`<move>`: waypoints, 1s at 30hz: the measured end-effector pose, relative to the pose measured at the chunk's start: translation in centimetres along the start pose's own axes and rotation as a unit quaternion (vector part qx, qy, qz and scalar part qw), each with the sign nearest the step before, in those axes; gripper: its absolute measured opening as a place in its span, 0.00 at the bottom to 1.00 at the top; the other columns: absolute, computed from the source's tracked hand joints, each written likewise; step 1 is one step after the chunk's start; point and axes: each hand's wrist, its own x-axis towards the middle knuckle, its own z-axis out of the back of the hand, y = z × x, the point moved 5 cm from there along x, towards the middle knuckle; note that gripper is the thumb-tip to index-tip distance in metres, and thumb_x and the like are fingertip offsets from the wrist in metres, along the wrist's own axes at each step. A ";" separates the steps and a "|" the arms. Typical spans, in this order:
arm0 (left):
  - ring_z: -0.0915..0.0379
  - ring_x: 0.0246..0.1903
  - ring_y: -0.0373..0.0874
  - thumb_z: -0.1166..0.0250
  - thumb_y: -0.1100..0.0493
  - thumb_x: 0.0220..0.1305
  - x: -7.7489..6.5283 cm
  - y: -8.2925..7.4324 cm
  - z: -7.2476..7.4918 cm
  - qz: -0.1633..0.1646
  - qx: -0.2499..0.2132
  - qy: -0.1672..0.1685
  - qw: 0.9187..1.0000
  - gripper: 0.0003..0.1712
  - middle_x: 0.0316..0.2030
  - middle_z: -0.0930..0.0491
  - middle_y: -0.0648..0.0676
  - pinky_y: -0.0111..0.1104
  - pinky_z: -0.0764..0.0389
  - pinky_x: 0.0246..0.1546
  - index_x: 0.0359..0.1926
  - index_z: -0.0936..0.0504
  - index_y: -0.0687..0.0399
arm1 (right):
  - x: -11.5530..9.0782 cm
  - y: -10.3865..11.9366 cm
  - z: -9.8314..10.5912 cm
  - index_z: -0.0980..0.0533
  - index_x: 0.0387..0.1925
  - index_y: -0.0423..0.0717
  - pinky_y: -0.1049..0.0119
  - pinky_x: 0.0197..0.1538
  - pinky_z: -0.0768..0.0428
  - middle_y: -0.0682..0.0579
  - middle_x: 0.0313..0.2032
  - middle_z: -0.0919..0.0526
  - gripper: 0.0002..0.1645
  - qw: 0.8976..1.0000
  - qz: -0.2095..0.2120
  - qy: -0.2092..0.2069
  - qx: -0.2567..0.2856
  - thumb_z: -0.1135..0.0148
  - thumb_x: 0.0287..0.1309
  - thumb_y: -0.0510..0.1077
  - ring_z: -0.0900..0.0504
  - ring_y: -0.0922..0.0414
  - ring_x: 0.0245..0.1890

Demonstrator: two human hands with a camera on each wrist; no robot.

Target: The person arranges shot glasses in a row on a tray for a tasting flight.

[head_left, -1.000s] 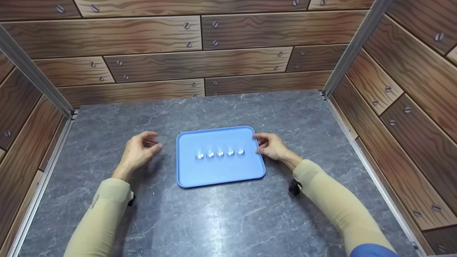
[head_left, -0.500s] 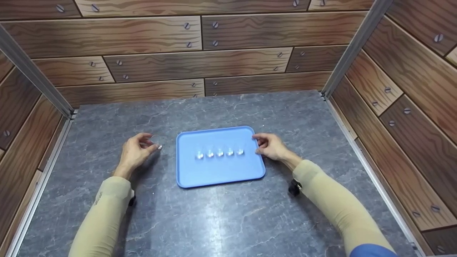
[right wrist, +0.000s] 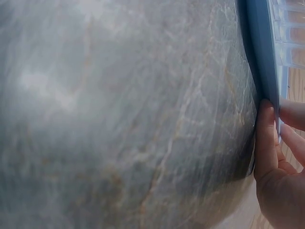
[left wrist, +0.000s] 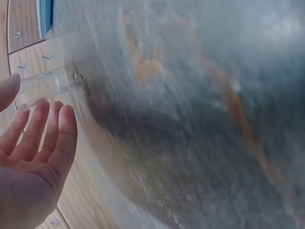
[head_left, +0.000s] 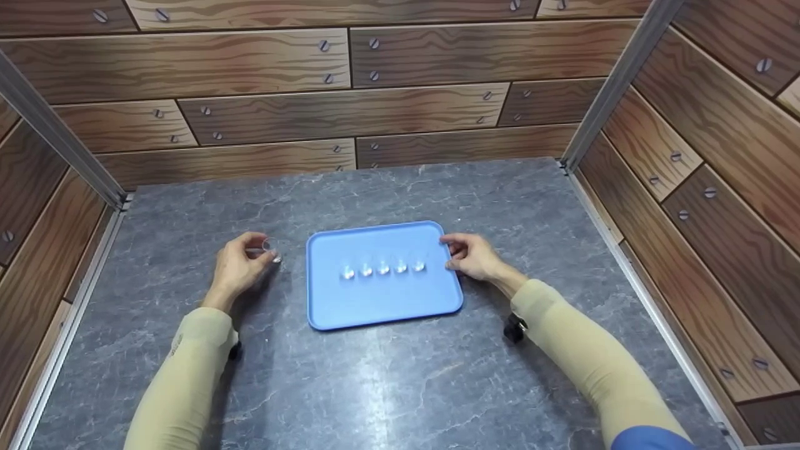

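My left hand (head_left: pixel 240 265) pinches a small clear glass (head_left: pixel 276 252) at the left of the blue tray (head_left: pixel 387 309). In the left wrist view the thumb and fingertips stand on either side of the glass (left wrist: pixel 43 86), its thick base close to the table top. On the tray's right edge my right hand (head_left: pixel 476 256) grips the rim between thumb and fingers; the right wrist view shows the tray edge (right wrist: pixel 264 57) between them. Several matching clear glasses (head_left: pixel 384 268) stand on the tray in a straight row across its middle.
A grey marbled table top (head_left: pixel 375 387) lies under everything. Wood-patterned panels (head_left: pixel 262 119) rise at the back and both sides, with metal posts (head_left: pixel 619 87) at the corners. Black wrist cameras (head_left: pixel 515 328) sit at the sleeve cuffs.
The glass in my left hand was hard to make out a second ago and shows plainly now. That hand has shifted slightly left. The right hand and the tray have stayed put.
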 end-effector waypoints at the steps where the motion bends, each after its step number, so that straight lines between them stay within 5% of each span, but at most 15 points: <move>1: 0.12 0.61 0.68 0.28 0.57 0.76 0.0 0.0 0.0 0.001 0.000 0.001 1.000 0.26 0.65 0.13 0.70 0.57 0.13 0.66 0.70 0.17 0.65 | 0.0 0.0 0.0 0.20 0.70 0.31 0.78 0.39 0.20 0.41 0.45 0.15 0.36 1.000 0.000 0.000 0.001 0.25 0.58 0.27 0.20 0.61 0.36; 13: 0.11 0.60 0.64 0.27 0.56 0.76 -0.6 -0.7 0.0 0.000 -0.002 0.003 1.000 0.25 0.64 0.12 0.68 0.55 0.11 0.63 0.67 0.16 0.63 | 0.0 0.2 0.0 0.20 0.69 0.30 0.78 0.38 0.20 0.42 0.44 0.16 0.36 1.000 0.006 0.004 0.001 0.25 0.57 0.26 0.20 0.62 0.35; 30: 0.10 0.58 0.64 0.26 0.60 0.73 -1.6 -4.6 -2.2 -0.038 -0.054 0.041 0.997 0.25 0.60 0.10 0.69 0.53 0.08 0.61 0.66 0.16 0.65 | 0.1 0.1 -0.1 0.20 0.70 0.31 0.79 0.39 0.20 0.42 0.44 0.16 0.36 1.000 0.000 0.002 0.000 0.25 0.57 0.27 0.20 0.63 0.36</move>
